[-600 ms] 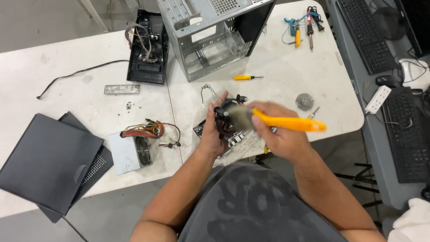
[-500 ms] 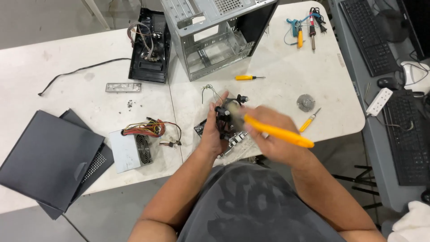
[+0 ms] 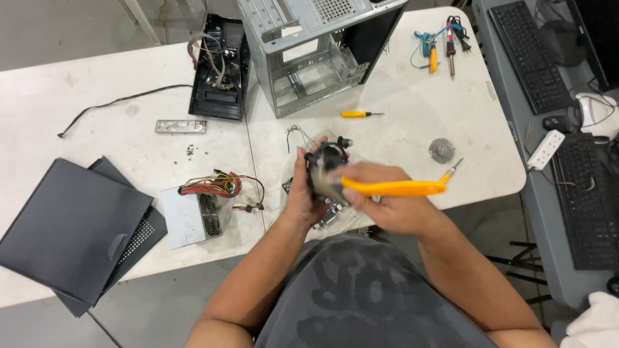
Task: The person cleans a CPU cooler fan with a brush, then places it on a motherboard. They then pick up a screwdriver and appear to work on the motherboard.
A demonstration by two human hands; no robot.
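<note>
- cooler fan [image 3: 324, 161], a round black part with a dark ring and bits of metal below it, is held up over the near edge of the worktop [image 3: 412, 84], in front of the open grey computer case [image 3: 316, 51] and well apart from it.
- left hand [image 3: 302, 193] is closed around the cooler fan from its left side, fingers curled over the rim; it is the nearer hand and carries the part.
- right hand [image 3: 387, 203] lies just right of the cooler fan, closed on a yellow-handled tool [image 3: 393, 187]; its fingers are blurred, so the exact grip is hard to tell.
- tool's long axis runs left to right, away from the case's right side, one end at the fan and the far end pointing toward the worktop's right edge.
- left of the case's front, a grey power supply [image 3: 190, 219] with coloured wires rests on the worktop; a small yellow screwdriver [image 3: 360, 114] lies just in front of the case.
</note>
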